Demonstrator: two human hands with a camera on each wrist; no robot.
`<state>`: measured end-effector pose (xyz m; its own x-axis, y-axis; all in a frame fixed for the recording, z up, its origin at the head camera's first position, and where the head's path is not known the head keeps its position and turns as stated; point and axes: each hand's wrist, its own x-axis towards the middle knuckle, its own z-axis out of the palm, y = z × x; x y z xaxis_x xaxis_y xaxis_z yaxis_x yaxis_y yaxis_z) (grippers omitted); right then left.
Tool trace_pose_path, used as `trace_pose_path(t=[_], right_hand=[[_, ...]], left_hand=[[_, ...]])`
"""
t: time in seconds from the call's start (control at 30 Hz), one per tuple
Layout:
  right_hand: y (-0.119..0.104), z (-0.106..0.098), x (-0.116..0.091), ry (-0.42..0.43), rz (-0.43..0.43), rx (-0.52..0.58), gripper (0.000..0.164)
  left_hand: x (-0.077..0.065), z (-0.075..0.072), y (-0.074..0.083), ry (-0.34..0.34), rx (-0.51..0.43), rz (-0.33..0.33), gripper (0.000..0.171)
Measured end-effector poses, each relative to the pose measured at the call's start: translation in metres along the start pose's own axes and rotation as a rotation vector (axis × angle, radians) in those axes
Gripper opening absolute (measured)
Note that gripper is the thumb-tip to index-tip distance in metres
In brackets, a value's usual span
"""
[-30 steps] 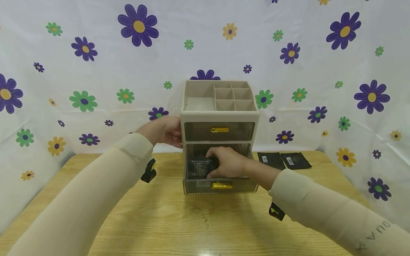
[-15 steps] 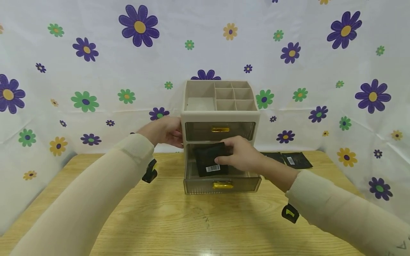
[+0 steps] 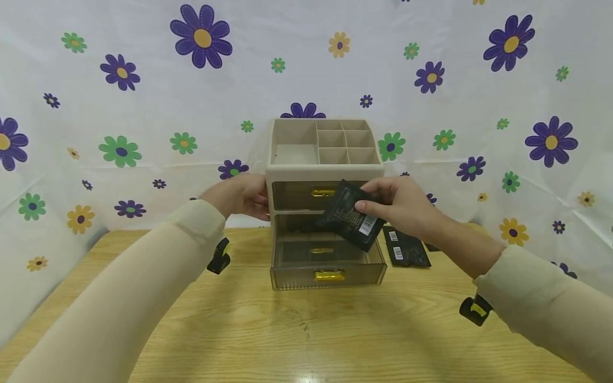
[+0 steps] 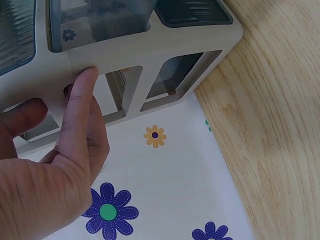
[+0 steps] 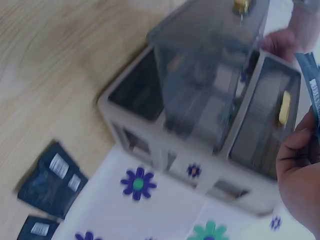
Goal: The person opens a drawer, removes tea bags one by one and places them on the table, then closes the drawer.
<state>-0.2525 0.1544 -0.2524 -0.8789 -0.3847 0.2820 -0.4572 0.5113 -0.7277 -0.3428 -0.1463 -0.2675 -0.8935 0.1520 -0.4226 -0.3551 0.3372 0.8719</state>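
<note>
My right hand (image 3: pixel 407 205) pinches a black flat packet (image 3: pixel 351 215) with a white barcode label, thumb on its face. The packet is tilted in front of the drawer organizer (image 3: pixel 325 173), above its pulled-out clear grey drawer (image 3: pixel 330 260). In the right wrist view, the packet (image 5: pixel 314 85) is edge-on and partly cut off by the frame. At the organizer's left side, my left hand (image 3: pixel 244 197) holds the beige frame. The left wrist view shows thumb and fingers of the left hand (image 4: pixel 75 130) on the bar beside the side openings; some fingertips are hidden.
Black packets (image 3: pixel 407 252) with barcode labels lie right of the organizer, another (image 5: pixel 37 230) showing in the right wrist view. The upper drawer (image 3: pixel 294 197) with its gold handle is closed. Open compartments (image 3: pixel 294 154) top the organizer. A flowered cloth (image 3: pixel 158 111) hangs behind the wooden table (image 3: pixel 230 330).
My right hand has lifted the black packet up out of the open drawer and carried it to the right, turning it. The left hand has stayed at the organizer's side.
</note>
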Motion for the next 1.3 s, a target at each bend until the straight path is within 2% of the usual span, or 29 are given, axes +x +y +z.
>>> trace_pose_path(t=[0.2, 0.3, 0.4, 0.53, 0.67, 0.83, 1.0, 1.17, 1.3], right_hand=[[0.016, -0.032, -0.013, 0.041, 0.001, 0.108, 0.024], [0.027, -0.047, -0.018, 0.076, -0.003, 0.111, 0.026], [0.043, -0.060, -0.020, 0.137, 0.036, 0.065, 0.027], [0.069, -0.076, -0.022, 0.199, 0.117, -0.048, 0.031], [0.095, -0.089, -0.025, 0.212, 0.214, -0.204, 0.041], [0.122, -0.099, -0.034, 0.188, 0.354, -0.280, 0.048], [0.143, -0.102, -0.044, 0.193, 0.425, -0.220, 0.056], [0.157, -0.099, -0.051, 0.167, 0.436, -0.077, 0.069], [0.163, -0.094, -0.057, 0.107, 0.483, 0.002, 0.057]], left_hand=[[-0.002, 0.000, 0.001, -0.006, 0.011, -0.002, 0.038], [-0.002, -0.001, 0.001, -0.005, 0.013, -0.003, 0.038], [-0.002, -0.002, 0.001, -0.010, 0.008, -0.006, 0.038], [-0.002, -0.001, 0.001, -0.012, 0.008, -0.011, 0.037], [-0.002, 0.000, 0.000, -0.002, 0.016, -0.011, 0.035], [-0.001, -0.001, 0.000, -0.001, 0.022, -0.006, 0.036], [-0.001, -0.001, 0.001, 0.008, 0.018, -0.006, 0.037], [-0.001, -0.001, 0.002, 0.003, 0.007, -0.013, 0.037], [0.000, -0.001, 0.002, 0.002, 0.007, -0.016, 0.037]])
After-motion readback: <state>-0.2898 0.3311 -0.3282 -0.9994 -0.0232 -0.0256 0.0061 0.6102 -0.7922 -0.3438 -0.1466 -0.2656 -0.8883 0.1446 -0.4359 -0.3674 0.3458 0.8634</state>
